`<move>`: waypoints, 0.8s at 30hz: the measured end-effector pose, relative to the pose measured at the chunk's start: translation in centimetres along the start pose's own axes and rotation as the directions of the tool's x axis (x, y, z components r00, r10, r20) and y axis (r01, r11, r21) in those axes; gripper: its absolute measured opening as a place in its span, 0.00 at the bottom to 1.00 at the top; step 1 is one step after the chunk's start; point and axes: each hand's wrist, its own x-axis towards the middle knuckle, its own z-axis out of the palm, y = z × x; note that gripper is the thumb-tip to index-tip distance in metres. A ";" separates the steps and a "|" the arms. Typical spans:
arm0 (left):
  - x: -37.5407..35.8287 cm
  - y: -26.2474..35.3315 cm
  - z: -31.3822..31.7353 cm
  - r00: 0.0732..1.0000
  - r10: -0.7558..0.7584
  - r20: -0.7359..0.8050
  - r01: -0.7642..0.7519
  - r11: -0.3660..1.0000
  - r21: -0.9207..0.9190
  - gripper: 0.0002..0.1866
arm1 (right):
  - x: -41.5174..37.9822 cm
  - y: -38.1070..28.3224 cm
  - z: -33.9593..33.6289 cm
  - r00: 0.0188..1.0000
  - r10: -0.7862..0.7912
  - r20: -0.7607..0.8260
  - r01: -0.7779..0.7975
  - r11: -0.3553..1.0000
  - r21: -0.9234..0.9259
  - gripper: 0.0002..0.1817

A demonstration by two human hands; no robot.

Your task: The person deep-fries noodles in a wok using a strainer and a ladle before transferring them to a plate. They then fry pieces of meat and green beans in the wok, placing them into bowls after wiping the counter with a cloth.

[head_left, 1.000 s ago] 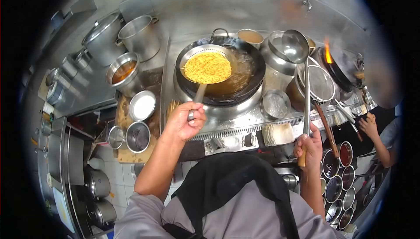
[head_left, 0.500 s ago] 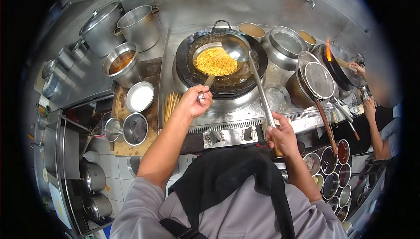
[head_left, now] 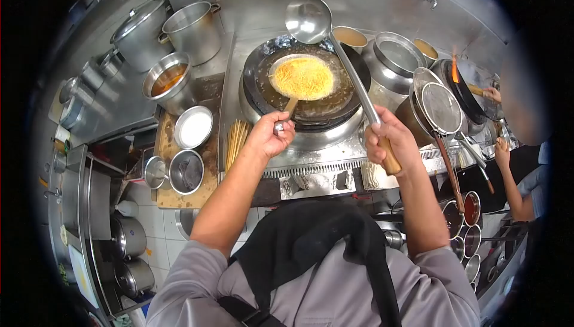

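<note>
My left hand [head_left: 272,135] is closed round the handle of a strainer [head_left: 290,107]. Its round head sits in the dark wok [head_left: 253,84], among bubbling brownish liquid. Yellow noodles [head_left: 304,79] fill the strainer head and cover most of it. In my right hand [head_left: 392,140] is a long steel ladle [head_left: 308,20], gripped by the wooden end of its handle. The ladle's bowl is raised over the far rim of the wok, apart from the noodles, and its shaft slants across the wok's right side.
Left of the wok stand a pot of reddish-brown liquid [head_left: 167,84], a white-filled bowl [head_left: 194,127] and bundled sticks [head_left: 237,141]. Mesh strainers [head_left: 441,108] rest on a pot at right. Beyond them, another person's hand [head_left: 491,94] is by a flaming wok [head_left: 463,96].
The ladle has risen from over the noodles toward the back of the stove, its bowl now farther from me. My right hand has moved up and forward. My left hand has barely moved.
</note>
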 end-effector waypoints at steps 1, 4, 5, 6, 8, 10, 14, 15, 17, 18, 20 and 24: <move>0.3 0.1 -0.4 1.000 -0.026 0.017 0.027 0.998 -0.049 0.11 | 0.2 0.7 -0.3 1.000 0.008 0.001 -0.008 1.000 0.002 0.19; 0.5 0.3 0.0 0.999 -0.015 0.032 0.018 0.997 -0.074 0.11 | 0.4 2.3 -0.5 0.997 0.037 0.071 -0.054 0.965 0.255 0.18; 0.5 0.0 0.1 1.000 0.006 0.020 -0.005 0.998 -0.064 0.11 | 0.2 3.0 -1.2 0.997 0.036 0.067 -0.052 0.965 0.257 0.18; 0.5 -0.1 0.1 1.000 0.000 0.020 0.001 0.998 -0.064 0.11 | 0.0 3.6 -2.1 0.992 0.058 0.113 -0.096 0.927 0.363 0.18; 0.3 -0.2 0.2 0.998 0.027 0.050 -0.024 0.998 -0.056 0.10 | 0.1 4.4 -4.4 0.958 0.085 0.274 -0.230 0.797 0.558 0.20; 0.2 -0.1 0.3 0.999 0.002 0.043 0.001 0.997 -0.079 0.10 | 0.2 4.6 -5.4 0.957 0.149 0.250 -0.278 0.725 0.630 0.12; 0.2 0.0 0.2 0.997 -0.038 0.063 0.044 0.994 -0.102 0.09 | 1.8 5.5 -7.6 0.945 0.235 0.228 -0.327 0.673 0.663 0.09; 0.3 0.0 0.1 0.997 -0.040 0.063 0.046 0.994 -0.100 0.09 | 2.1 5.5 -7.8 0.943 0.252 0.218 -0.333 0.682 0.651 0.09; 0.4 0.2 -0.1 0.995 -0.061 0.083 0.072 0.987 -0.145 0.08 | 2.6 5.6 -8.3 0.942 0.266 0.205 -0.334 0.684 0.649 0.09; 0.5 0.3 -0.3 0.995 -0.062 0.083 0.074 0.987 -0.142 0.08 | 2.9 5.7 -8.5 0.940 0.281 0.194 -0.338 0.685 0.646 0.08; 0.5 0.5 -0.6 0.987 -0.105 0.121 0.125 0.978 -0.168 0.08 | 3.6 6.1 -9.5 0.944 0.275 0.181 -0.325 0.696 0.640 0.09; 0.2 0.4 -0.3 0.989 -0.111 0.101 0.126 0.978 -0.165 0.08 | 4.0 5.3 -8.3 0.972 0.234 -0.027 -0.202 0.885 0.419 0.09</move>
